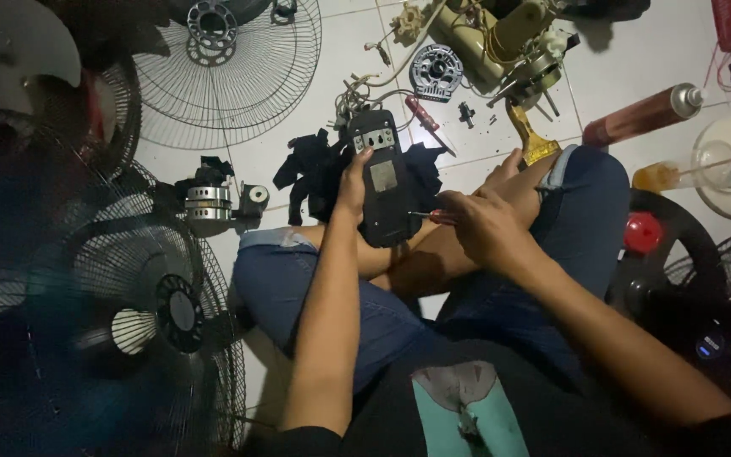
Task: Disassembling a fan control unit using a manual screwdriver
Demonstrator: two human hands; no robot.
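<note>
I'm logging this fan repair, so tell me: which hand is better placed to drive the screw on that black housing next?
The right hand: it holds the red-handled screwdriver with its tip at the black housing. The left hand is gripping the housing's edge, steadying it over the lap.

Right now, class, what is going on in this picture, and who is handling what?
A person sits cross-legged on a white tiled floor among fan parts. The left hand holds a dark plastic fan housing upright over the lap. The right hand holds a small screwdriver with its tip against the housing's lower side. Wire fan guards, a loose motor and a spray can lie around them.
</note>
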